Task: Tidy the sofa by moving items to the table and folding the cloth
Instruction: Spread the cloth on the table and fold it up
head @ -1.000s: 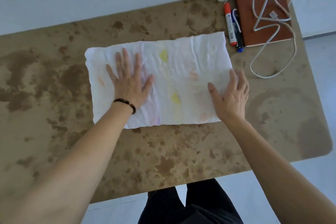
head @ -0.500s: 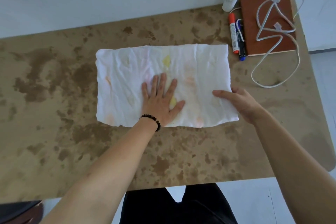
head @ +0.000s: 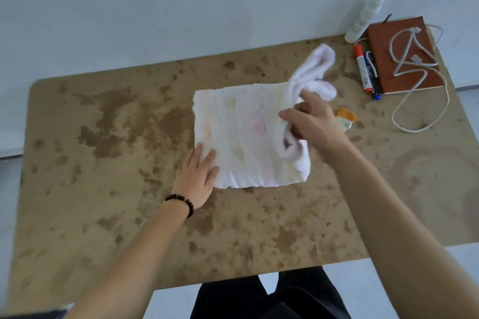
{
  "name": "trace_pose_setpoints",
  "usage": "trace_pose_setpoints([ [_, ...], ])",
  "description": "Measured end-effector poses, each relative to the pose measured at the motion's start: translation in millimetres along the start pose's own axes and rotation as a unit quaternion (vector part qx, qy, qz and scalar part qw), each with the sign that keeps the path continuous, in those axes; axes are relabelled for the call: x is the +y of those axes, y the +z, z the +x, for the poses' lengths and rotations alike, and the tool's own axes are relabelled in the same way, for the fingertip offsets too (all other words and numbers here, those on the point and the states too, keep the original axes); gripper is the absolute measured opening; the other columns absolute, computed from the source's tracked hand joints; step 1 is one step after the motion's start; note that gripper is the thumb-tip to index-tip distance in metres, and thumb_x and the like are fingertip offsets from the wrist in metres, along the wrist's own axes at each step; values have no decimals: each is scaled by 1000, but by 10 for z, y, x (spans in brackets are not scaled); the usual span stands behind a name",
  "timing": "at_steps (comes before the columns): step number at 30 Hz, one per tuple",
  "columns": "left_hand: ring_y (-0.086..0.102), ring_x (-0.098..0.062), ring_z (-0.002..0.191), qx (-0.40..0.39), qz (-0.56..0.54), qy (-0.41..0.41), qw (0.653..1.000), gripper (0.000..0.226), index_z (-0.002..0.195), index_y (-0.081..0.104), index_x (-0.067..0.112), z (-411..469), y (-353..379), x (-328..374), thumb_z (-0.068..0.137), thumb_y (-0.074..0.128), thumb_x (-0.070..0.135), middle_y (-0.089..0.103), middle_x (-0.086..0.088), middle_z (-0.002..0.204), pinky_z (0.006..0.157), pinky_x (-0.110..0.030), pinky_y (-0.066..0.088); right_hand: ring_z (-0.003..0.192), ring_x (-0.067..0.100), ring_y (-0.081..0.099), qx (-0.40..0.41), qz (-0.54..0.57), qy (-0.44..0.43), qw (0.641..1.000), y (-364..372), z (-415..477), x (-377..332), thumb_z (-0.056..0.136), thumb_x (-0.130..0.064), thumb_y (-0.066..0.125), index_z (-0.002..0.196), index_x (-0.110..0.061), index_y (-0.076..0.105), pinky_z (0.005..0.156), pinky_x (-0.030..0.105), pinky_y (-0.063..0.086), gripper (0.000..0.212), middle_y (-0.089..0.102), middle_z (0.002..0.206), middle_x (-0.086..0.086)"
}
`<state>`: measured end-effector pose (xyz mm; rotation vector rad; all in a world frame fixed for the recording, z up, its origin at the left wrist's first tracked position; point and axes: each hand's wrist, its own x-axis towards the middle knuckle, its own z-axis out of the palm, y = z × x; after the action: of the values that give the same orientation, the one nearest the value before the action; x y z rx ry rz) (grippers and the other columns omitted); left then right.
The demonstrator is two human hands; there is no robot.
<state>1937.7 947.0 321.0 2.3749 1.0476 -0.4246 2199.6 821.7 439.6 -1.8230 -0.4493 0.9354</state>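
A white cloth (head: 241, 134) with faint coloured stains lies on the mottled brown table (head: 103, 163). My right hand (head: 315, 124) grips the cloth's right end, which is lifted off the table and curls up and over toward the left. My left hand (head: 198, 176) lies flat with fingers spread on the cloth's near left corner, a beaded bracelet on its wrist.
At the back right are a brown notebook (head: 383, 65) with a white cable (head: 414, 59) looped over it, a red marker (head: 361, 70), a blue marker (head: 373, 80) and a white bottle (head: 363, 21). A small orange item (head: 346, 116) lies just right of my right hand.
My right hand has taken hold of the cloth's right end and raised it leftward. My left hand has slid from the cloth's middle to its near left corner. An orange item has appeared.
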Motion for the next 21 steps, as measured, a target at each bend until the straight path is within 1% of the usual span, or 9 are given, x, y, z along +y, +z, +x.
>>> trace_pose_setpoints([
  [2, 16, -24, 149, 27, -82, -11, 996, 50, 152, 32, 27, -62, -64, -193, 104, 32, 40, 13, -4, 164, 118, -40, 25, 70, 15, 61, -1, -90, -13, 996, 542, 58, -84, 80, -24, 68, 110, -16, 61, 68, 35, 52, 32, 62, 75, -5],
  [4, 21, -21, 148, 53, -150, -54, 986, 47, 150, 39, 20, -100, -127, -364, 105, 34, 34, 21, -3, 162, 117, -31, 22, 76, 19, 64, -50, -123, -2, 991, 1065, 98, -69, 84, -23, 67, 135, -19, 54, 76, 37, 55, 53, 65, 78, -4],
  [7, 30, -17, 144, 75, -213, -111, 968, 44, 147, 43, 17, -128, -213, -601, 106, 34, 30, 35, 0, 157, 112, -22, 20, 83, 25, 64, -152, -208, 13, 966, 1686, 126, 140, 89, -23, 63, 136, -9, 47, 80, 42, 55, 52, 65, 83, 7],
  [10, 41, -18, 138, 68, -255, -123, 957, 43, 145, 46, 17, -111, -302, -733, 106, 34, 30, 45, 1, 150, 109, -24, 27, 97, 27, 61, -261, -287, 24, 922, 1939, 101, 338, 94, -23, 61, 150, -11, 20, 88, 43, 52, 71, 62, 105, 10],
  [12, 45, -20, 135, 59, -243, -119, 961, 43, 144, 48, 17, -69, -363, -758, 106, 35, 32, 50, -1, 147, 107, -27, 32, 100, 23, 63, -269, -246, 35, 931, 1862, 96, 377, 95, -27, 62, 156, -18, 14, 94, 41, 52, 79, 65, 110, 5],
  [15, 51, -22, 127, 86, -197, -115, 970, 43, 141, 50, 17, 22, -434, -645, 103, 40, 36, 52, -2, 143, 101, -31, 39, 89, 10, 69, -189, -128, 41, 973, 1507, 83, 408, 95, -28, 61, 145, -27, 47, 87, 36, 57, 52, 67, 97, -11],
  [17, 49, -24, 128, 152, -155, -72, 973, 41, 136, 53, 15, 124, -472, -473, 101, 45, 32, 50, -5, 142, 101, -35, 42, 84, 3, 67, -86, -128, 1, 988, 1214, 53, 485, 97, -27, 58, 131, -33, 61, 76, 26, 55, 34, 66, 95, -15],
  [19, 46, -27, 130, 200, -111, 0, 973, 36, 131, 56, 12, 298, -531, -237, 99, 49, 26, 49, -8, 141, 102, -41, 46, 93, 1, 62, 30, -202, -45, 978, 958, 10, 614, 98, -28, 56, 126, -37, 63, 77, 23, 51, 30, 63, 109, -16],
  [21, 47, -31, 129, 215, -28, 116, 969, 31, 126, 59, 10, 538, -613, 28, 98, 51, 19, 51, -10, 140, 99, -48, 46, 113, 13, 56, 81, -314, -82, 942, 788, -37, 765, 98, -30, 57, 134, -34, 60, 84, 27, 48, 36, 54, 132, -8],
])
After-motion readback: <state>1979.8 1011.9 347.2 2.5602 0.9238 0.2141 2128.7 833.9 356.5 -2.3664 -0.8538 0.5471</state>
